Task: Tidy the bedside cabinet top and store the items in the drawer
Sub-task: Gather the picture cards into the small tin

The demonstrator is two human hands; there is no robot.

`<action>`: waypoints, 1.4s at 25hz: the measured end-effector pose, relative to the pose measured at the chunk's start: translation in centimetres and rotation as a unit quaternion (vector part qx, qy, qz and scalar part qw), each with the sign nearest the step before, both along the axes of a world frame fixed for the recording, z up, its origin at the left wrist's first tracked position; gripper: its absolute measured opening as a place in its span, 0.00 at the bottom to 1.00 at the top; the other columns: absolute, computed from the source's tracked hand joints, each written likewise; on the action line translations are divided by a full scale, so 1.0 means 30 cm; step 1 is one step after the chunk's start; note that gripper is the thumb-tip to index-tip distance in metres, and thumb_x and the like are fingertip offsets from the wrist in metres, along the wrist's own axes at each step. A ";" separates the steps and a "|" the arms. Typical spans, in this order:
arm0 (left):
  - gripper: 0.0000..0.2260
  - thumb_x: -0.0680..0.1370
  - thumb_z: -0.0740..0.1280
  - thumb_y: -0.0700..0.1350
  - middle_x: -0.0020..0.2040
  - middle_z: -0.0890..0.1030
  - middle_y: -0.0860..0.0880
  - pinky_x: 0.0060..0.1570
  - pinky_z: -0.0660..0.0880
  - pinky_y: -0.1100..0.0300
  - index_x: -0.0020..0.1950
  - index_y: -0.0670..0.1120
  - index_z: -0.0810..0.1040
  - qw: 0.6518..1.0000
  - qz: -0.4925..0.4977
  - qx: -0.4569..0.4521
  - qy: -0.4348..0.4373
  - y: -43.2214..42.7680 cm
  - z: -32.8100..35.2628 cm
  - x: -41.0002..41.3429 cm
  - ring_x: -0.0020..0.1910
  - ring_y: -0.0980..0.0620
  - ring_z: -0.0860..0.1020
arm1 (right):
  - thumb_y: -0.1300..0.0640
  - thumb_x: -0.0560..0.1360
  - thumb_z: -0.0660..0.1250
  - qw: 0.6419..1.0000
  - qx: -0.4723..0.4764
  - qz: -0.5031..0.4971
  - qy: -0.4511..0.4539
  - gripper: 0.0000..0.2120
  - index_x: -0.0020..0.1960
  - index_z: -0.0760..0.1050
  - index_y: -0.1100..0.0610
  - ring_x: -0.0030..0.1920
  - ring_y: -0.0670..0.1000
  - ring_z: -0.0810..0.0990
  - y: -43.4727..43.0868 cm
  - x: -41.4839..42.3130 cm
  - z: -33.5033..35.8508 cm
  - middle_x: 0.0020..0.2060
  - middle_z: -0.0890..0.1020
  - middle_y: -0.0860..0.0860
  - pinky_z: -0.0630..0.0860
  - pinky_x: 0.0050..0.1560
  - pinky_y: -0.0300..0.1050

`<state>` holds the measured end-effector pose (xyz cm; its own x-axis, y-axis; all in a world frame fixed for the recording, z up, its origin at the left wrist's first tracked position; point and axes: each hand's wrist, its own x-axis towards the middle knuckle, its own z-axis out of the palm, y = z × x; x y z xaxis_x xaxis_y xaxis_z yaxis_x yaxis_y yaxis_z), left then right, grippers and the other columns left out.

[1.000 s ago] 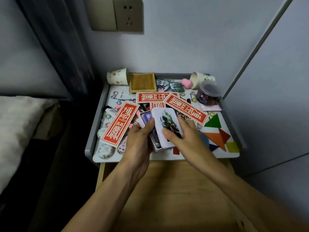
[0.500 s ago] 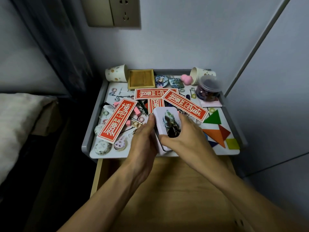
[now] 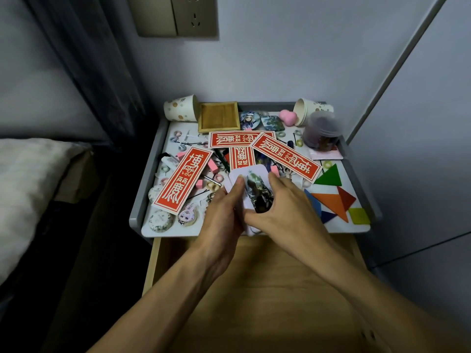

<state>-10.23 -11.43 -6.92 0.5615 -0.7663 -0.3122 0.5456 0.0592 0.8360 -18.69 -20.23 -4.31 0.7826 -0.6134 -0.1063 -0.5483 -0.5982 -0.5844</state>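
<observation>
pressing the lid (image 3: 254, 174) down, your left hand (image 3: 224, 212) and right hand (image 3: 285, 210) are together, both gripping the small picture tin (image 3: 257, 197) at the front edge of the cabinet top (image 3: 146, 179). a second ago the lid stood tilted off the tin; now it sits flat, seemingly closed. that readies the tin for the open drawer (image 3: 254, 289) just below.

The tin (image 3: 251, 186) is white with a dark green picture on top. The long cards (image 3: 182, 180) are red with pale writing. The paper cup (image 3: 179, 109) is white with coloured dots. The heart (image 3: 288, 117) is pink. There is a green triangle (image 3: 328, 176), an orange triangle (image 3: 331, 202) and a yellow square (image 3: 358, 215). The tabletop (image 3: 339, 226) is white with a grey rim.
</observation>
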 end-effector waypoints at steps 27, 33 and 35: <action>0.22 0.79 0.60 0.62 0.41 0.86 0.47 0.41 0.78 0.58 0.51 0.45 0.81 0.967 0.101 0.167 -0.163 0.072 0.051 0.115 0.39 0.49 0.84 | 0.54 0.78 0.66 0.882 0.454 -0.004 -0.123 0.12 0.61 0.75 0.53 0.48 0.54 0.85 -0.047 -0.066 -0.029 0.49 0.86 0.53 0.81 0.51 0.48; 0.29 0.78 0.59 0.64 0.33 0.82 0.46 0.33 0.78 0.58 0.40 0.38 0.78 0.865 0.070 0.290 -0.404 0.108 0.044 0.117 0.33 0.46 0.82 | 0.55 0.78 0.66 0.886 0.437 0.011 -0.154 0.13 0.62 0.75 0.50 0.51 0.47 0.84 0.014 -0.073 -0.051 0.53 0.84 0.47 0.80 0.49 0.47; 0.27 0.76 0.60 0.66 0.37 0.83 0.43 0.41 0.80 0.49 0.39 0.41 0.78 0.869 0.092 0.285 -0.394 0.123 0.030 0.122 0.37 0.43 0.83 | 0.54 0.78 0.65 0.870 0.458 -0.006 -0.180 0.12 0.61 0.75 0.50 0.51 0.49 0.84 0.047 -0.073 -0.062 0.53 0.84 0.48 0.82 0.49 0.46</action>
